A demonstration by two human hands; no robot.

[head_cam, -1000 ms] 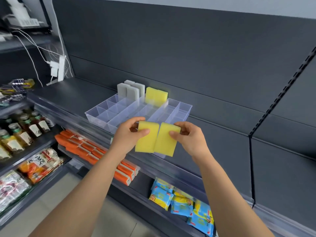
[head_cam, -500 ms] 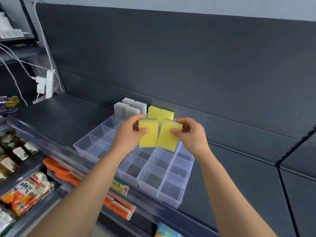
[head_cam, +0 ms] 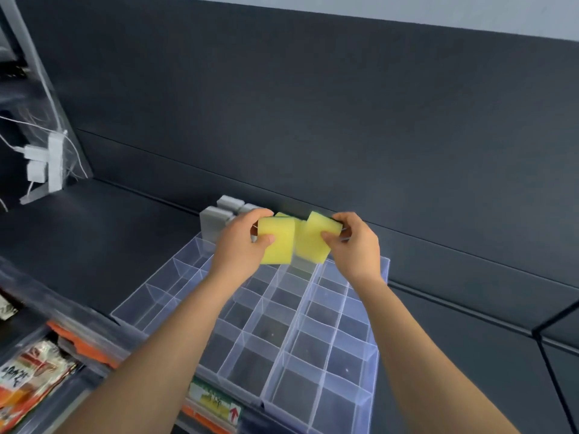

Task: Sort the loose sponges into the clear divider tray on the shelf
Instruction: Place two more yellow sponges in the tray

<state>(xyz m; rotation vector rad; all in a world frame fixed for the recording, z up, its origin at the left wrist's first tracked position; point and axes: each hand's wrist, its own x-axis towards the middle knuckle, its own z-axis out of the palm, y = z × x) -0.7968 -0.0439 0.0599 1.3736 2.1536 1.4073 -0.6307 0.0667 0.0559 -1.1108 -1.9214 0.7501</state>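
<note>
Yellow foam is sitting just above the centre of the frame. The left hand is pinching one yellow sponge between thumb and fingers, and the right hand is pinching a second yellow sponge the same way, with the two blocks touching edge to edge. Both are hanging over the back row of the clear divider tray, which is filling the lower centre of the frame on the dark shelf. Left of the hands, grey sponges are standing upright at the tray's far end. The risk, as I am judging it, is soft foam catching on a thin divider wall and wedging across two cells, or nudging the standing sponges over. The blocks are crowding each other and the hands are hiding the target cells.
</note>
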